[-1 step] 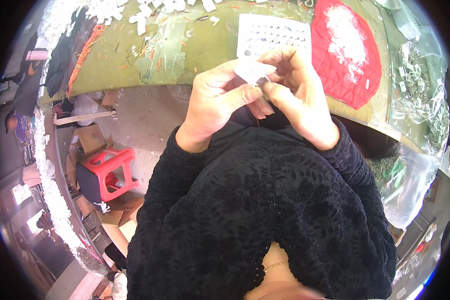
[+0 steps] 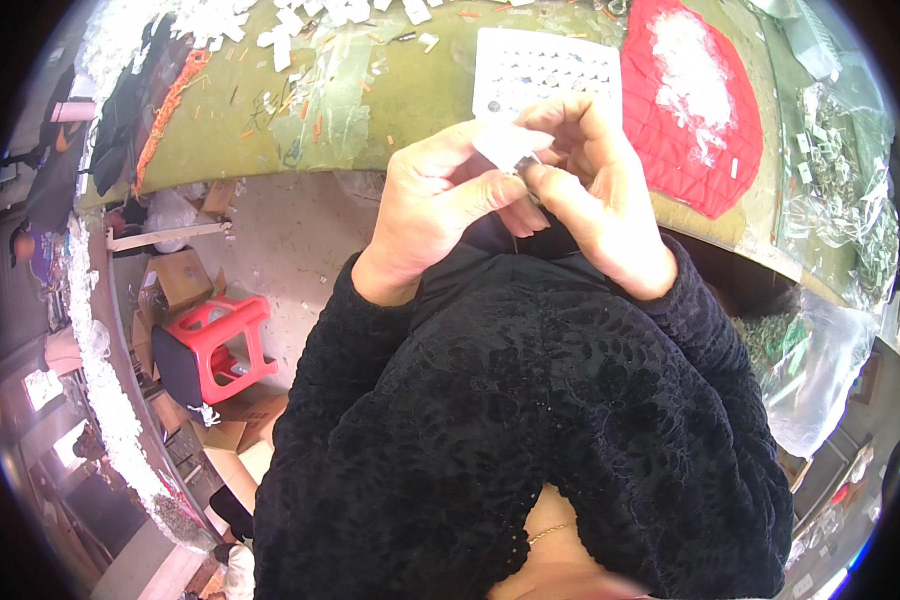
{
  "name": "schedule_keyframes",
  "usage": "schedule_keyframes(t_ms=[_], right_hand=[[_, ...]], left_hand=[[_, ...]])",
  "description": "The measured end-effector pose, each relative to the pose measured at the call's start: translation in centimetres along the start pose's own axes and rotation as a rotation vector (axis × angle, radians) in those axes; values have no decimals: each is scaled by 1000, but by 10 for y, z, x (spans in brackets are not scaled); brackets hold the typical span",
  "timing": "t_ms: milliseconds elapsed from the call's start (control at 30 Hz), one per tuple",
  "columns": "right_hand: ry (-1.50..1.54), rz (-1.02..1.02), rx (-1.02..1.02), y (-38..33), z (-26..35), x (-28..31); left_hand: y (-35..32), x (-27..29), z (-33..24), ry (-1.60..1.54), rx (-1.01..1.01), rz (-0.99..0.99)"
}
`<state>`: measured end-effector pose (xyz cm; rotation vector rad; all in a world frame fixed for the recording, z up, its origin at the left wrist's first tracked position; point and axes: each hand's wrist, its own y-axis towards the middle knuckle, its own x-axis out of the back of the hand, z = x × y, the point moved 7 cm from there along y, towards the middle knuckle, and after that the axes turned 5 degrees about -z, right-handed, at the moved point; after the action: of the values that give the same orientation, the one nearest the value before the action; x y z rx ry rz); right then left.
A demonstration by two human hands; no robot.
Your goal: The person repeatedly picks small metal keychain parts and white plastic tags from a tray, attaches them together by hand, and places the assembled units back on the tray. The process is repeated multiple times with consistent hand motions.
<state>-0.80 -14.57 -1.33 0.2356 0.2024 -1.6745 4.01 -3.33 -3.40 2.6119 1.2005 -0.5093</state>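
Note:
Close together in front of my chest, my two hands meet over the near edge of the table. My left hand (image 2: 432,190) pinches a small white card (image 2: 503,146) between thumb and fingers. At the card's lower right corner, my right hand (image 2: 602,190) is closed with thumb against forefinger. Whatever small thing sits in that pinch is mostly hidden; only a thin dark bit shows. Just beyond the hands lies a white sheet (image 2: 548,50) bearing rows of small grey round pieces.
Right of the sheet, a red quilted cloth (image 2: 735,185) carries a heap of small white pieces (image 2: 692,85). Clear plastic bags (image 2: 835,190) with small tagged items lie farther right. White pieces and orange scraps litter the green tabletop (image 2: 410,95). A red stool (image 2: 210,345) and cardboard boxes (image 2: 180,275) stand at left.
The white card has shifted very slightly between my fingers. Otherwise my hands and the things around them stay as they were.

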Motion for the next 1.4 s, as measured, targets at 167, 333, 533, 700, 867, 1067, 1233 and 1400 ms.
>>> schedule_keyframes(t_ms=[167, 333, 533, 700, 867, 1067, 1233, 1400], right_hand=[[21, -58, 31, -1, -7, 2], [-87, -23, 118, -1, -5, 12], [-747, -402, 385, 12, 30, 87], [-1155, -225, 583, 29, 21, 96], [-1230, -173, 553, 36, 8, 100], [-1128, -127, 534, 43, 14, 100], [-1120, -70, 460, 47, 8, 99], [-1257, -96, 436, 44, 7, 98]], left_hand=[[0, 1, 7, 72, -29, -2], [-1, -4, 25, -285, 141, 14], [0, 8, 44, -426, 303, -116], [1, 4, 53, -434, 370, -119], [-1, 1, 54, -427, 422, -130], [3, 2, 59, -429, 437, -124], [4, 2, 57, -458, 390, -105], [4, 6, 59, -445, 394, -133]])
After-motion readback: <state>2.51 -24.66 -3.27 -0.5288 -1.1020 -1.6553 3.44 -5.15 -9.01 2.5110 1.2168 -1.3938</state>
